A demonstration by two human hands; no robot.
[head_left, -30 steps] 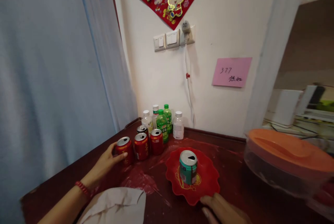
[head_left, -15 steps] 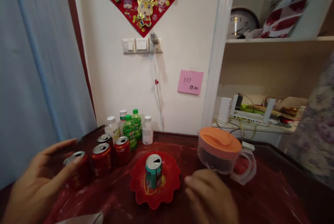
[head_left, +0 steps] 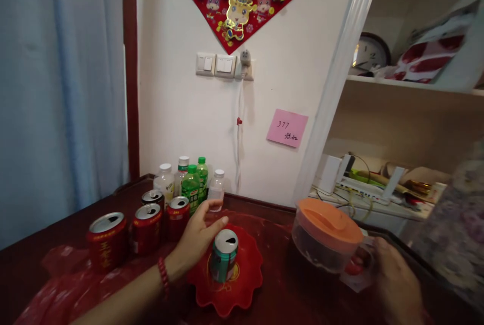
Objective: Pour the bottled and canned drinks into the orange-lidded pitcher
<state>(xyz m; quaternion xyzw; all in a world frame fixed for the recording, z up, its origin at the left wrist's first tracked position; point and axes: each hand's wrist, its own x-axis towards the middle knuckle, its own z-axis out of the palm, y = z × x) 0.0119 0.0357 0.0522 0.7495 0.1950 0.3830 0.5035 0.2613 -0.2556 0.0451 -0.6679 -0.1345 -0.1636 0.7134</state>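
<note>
A green can (head_left: 224, 262) with an open top stands on a red scalloped plate (head_left: 242, 289) in the middle of the dark wooden table (head_left: 56, 229). My left hand (head_left: 196, 236) reaches across and curls around the can's left side, fingers touching near its rim. My right hand (head_left: 393, 284) is closed on the handle of a clear pitcher (head_left: 325, 244) with an orange lid, at the right.
Several red cans (head_left: 108, 239) stand at the left, with small bottles (head_left: 191, 186) behind them by the wall. A red plastic sheet (head_left: 68, 284) lies on the table. Shelves with a clock and clutter are at the right; a curtain hangs left.
My left hand left the red can at the left and moved right to the green can. My right hand went from above the table to the pitcher's handle.
</note>
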